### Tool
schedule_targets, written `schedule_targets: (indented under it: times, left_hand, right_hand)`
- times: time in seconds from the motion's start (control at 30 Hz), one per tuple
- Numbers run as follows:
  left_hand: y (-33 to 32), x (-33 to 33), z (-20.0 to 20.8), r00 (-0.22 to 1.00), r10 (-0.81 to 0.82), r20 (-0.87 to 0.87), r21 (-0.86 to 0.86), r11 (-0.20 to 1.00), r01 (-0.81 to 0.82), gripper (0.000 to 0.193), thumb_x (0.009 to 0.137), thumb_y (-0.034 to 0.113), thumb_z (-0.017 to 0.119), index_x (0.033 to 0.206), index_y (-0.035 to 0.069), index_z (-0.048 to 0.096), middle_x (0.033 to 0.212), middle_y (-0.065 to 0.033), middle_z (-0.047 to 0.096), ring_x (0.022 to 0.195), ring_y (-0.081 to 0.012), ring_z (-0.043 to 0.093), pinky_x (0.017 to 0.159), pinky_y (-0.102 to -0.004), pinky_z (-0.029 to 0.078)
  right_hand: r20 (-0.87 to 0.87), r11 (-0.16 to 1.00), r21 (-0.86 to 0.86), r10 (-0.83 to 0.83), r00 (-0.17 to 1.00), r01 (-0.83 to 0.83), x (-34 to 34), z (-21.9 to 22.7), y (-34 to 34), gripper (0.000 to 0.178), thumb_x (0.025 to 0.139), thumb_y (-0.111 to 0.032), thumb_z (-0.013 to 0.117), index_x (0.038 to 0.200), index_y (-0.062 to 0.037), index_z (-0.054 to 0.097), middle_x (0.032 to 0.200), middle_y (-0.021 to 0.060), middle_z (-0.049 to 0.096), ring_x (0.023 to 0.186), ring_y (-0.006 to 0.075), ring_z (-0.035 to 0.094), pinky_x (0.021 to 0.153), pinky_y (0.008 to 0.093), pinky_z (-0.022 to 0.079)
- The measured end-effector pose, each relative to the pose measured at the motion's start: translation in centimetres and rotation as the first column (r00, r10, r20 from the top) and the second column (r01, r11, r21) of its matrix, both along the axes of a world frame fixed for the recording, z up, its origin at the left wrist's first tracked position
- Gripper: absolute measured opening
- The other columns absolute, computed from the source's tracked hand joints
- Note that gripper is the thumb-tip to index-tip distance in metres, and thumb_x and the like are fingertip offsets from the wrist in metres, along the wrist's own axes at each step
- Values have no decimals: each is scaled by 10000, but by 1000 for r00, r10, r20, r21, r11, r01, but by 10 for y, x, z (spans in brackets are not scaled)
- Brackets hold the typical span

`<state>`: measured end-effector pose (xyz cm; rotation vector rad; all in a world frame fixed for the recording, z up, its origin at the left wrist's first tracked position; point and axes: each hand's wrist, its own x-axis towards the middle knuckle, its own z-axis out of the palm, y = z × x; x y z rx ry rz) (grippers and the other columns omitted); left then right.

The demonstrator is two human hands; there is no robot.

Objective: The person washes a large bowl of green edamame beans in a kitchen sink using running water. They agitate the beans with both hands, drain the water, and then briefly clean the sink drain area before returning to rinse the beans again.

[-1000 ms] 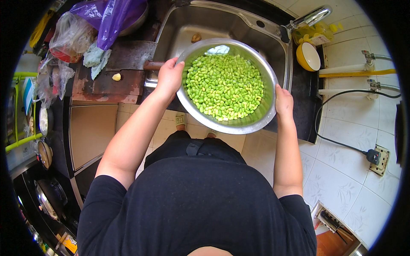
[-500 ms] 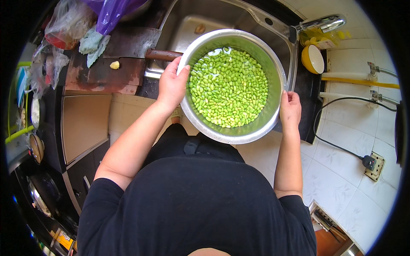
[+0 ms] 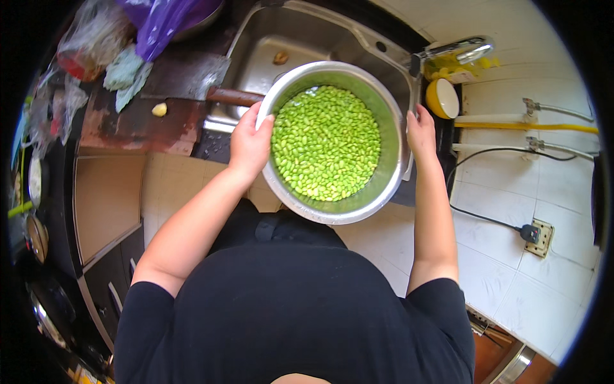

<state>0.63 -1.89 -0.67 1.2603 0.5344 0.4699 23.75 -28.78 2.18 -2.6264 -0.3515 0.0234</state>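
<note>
A large round metal pot [image 3: 390,189] holds many green beans [image 3: 326,144] with some water among them. It is tilted slightly toward me, over the sink's near edge. On its left rim my left hand [image 3: 249,144] is closed, thumb over the lip and fingers hidden outside. My right hand [image 3: 422,134] lies against the upper right of the rim, fingers curled along the outer side and partly hidden. Behind the pot is a steel sink [image 3: 288,32] with a small brownish lump [image 3: 280,57] in it.
A cleaver [image 3: 192,77] with a wooden handle lies left of the pot on a cutting board [image 3: 121,131], beside a pale yellowish piece [image 3: 159,110]. Plastic bags [image 3: 96,38] and a cloth [image 3: 126,73] are behind. A tap [image 3: 460,48] and yellow bowl [image 3: 442,99] stand at the right.
My right hand has shifted forward along the pot's rim, while my left hand keeps its place. The whole view has swung, so the pot and sink appear further left and lower.
</note>
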Motion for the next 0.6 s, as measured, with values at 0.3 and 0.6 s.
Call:
schedule_targets:
  times: [0.3, 0.6]
  left_hand:
    - [-1, 3, 3, 999, -16, -31, -48, 999, 15, 303, 873, 89, 469, 1158, -15, 463, 1025, -66, 561, 915, -103, 519, 803, -231, 408]
    - [2, 1, 2, 995, 9, -95, -18, 1000, -11, 318, 872, 92, 483, 1162, -32, 452, 1032, -75, 561, 924, -115, 524, 814, -243, 414]
  right_hand:
    - [247, 983, 108, 119, 962, -149, 158, -25, 25, 581, 774, -276, 552, 1210, 78, 401, 1215, 259, 442, 1165, 353, 399, 972, 356, 315]
    - [160, 940, 139, 291, 943, -313, 148, -35, 7, 436, 818, -289, 519, 1117, 28, 504, 1043, 200, 565, 996, 307, 527, 864, 337, 401]
